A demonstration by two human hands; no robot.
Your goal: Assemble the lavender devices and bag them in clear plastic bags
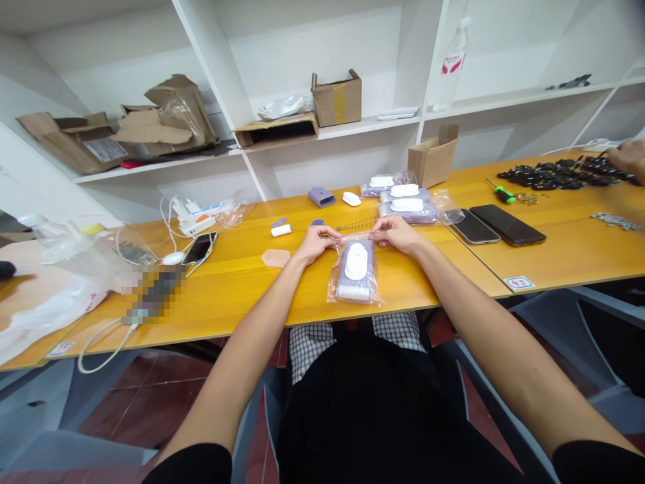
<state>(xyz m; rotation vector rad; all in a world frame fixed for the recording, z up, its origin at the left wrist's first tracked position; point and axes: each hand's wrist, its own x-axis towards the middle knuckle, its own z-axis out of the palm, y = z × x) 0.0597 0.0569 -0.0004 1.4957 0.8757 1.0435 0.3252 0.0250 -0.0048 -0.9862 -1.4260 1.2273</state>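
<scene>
A clear plastic bag (354, 272) lies on the yellow table (242, 296) in front of me, holding a purple case with a white oval device on top. My left hand (315, 242) pinches the bag's top edge at its left corner. My right hand (396, 233) pinches the same edge at its right corner. Both hands are closed on the bag's mouth, stretching it between them. Just beyond the hands lies a thin metal spring (357, 224).
Several filled bags (406, 199) are stacked behind, beside a small cardboard box (433, 161). Two phones (491, 225) and a green screwdriver (501, 193) lie right. Another person's hand (627, 158) works among black parts (559, 173). A phone, cables and plastic bags sit left. Shelves hold cardboard boxes.
</scene>
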